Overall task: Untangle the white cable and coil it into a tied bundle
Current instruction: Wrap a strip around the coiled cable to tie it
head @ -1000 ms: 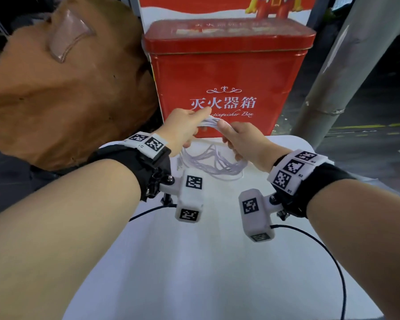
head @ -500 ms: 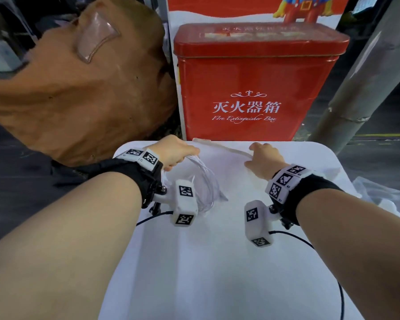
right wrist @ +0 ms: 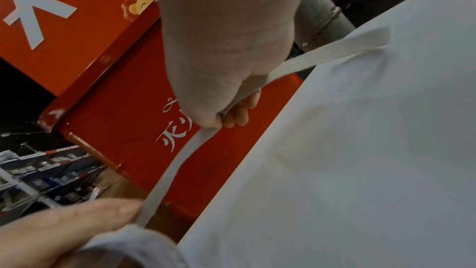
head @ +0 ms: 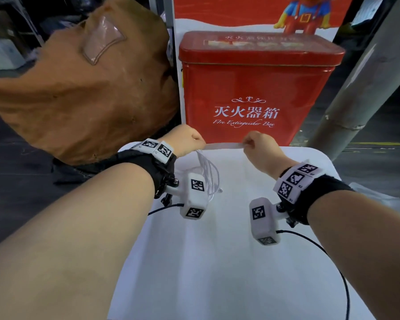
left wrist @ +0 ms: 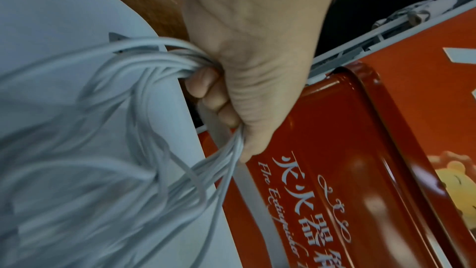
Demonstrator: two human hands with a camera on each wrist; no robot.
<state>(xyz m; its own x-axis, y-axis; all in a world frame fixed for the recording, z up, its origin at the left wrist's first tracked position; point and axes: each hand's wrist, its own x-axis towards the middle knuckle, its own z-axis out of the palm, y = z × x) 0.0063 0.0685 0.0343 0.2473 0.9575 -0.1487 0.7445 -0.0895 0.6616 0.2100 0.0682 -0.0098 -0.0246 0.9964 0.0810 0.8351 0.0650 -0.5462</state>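
Observation:
Several loops of the white cable (head: 208,174) (left wrist: 144,121) hang from my left hand (head: 189,140) (left wrist: 231,93), whose fingers are curled round the gathered strands above the white table (head: 217,262). A flat white strap (head: 224,146) (right wrist: 175,170) runs taut from that fist across to my right hand (head: 254,144) (right wrist: 221,97). The right thumb and fingers pinch the strap, and its free end (right wrist: 347,46) trails past the hand over the table. Both hands hover at the table's far edge, roughly level with each other.
A red fire extinguisher box (head: 252,88) stands just beyond the table's far edge. A brown bag (head: 86,88) bulges at the back left. A grey pillar (head: 360,84) slants at the right. Black wrist-camera leads (head: 333,262) hang near the table's near end.
The hands have lifted off the table and drawn the strap taut between them. The cable loops now hang from the left fist instead of lying on the table.

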